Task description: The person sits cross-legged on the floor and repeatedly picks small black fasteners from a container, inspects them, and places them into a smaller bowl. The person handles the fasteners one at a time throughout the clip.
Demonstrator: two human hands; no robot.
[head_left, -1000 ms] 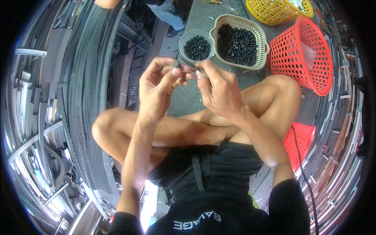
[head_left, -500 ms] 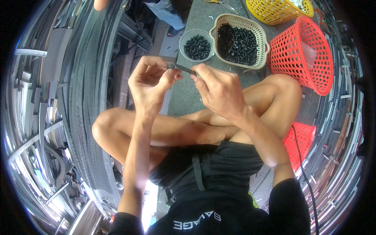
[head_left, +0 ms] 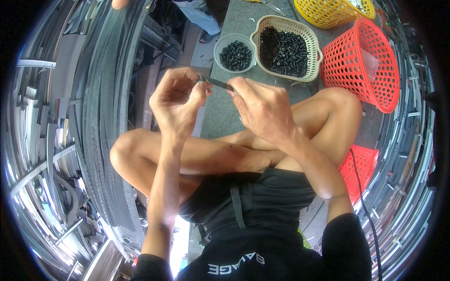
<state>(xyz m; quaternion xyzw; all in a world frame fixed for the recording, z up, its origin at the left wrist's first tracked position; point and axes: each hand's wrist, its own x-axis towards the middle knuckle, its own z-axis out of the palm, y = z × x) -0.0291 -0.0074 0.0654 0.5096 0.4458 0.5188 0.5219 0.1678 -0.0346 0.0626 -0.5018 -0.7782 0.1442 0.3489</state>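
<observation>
My left hand (head_left: 174, 100) pinches a small black part (head_left: 202, 78) between thumb and fingertips; the fingers cover much of it. My right hand (head_left: 263, 105) is closed round a knife whose dark, narrow blade (head_left: 219, 84) points left. The blade's tip meets the small part or lies right beside it; which, I cannot tell. Both hands are raised above my crossed legs. Just beyond them stands a clear round tub (head_left: 216, 52) holding many small black pieces. To its right, a cream basket (head_left: 315, 70) holds more of them.
A red perforated basket (head_left: 341, 56) lies tilted at the right, with a yellow basket (head_left: 313, 15) behind it. Scissors or pliers with yellow handles (head_left: 253, 1) lie at the far edge. Long strips (head_left: 105, 93) are stacked on the left. A dark cable (head_left: 363, 196) runs beside my right arm.
My left hand has shifted slightly left with the small part, which has turned a little. The knife's tip has moved slightly left too, staying close to the part.
</observation>
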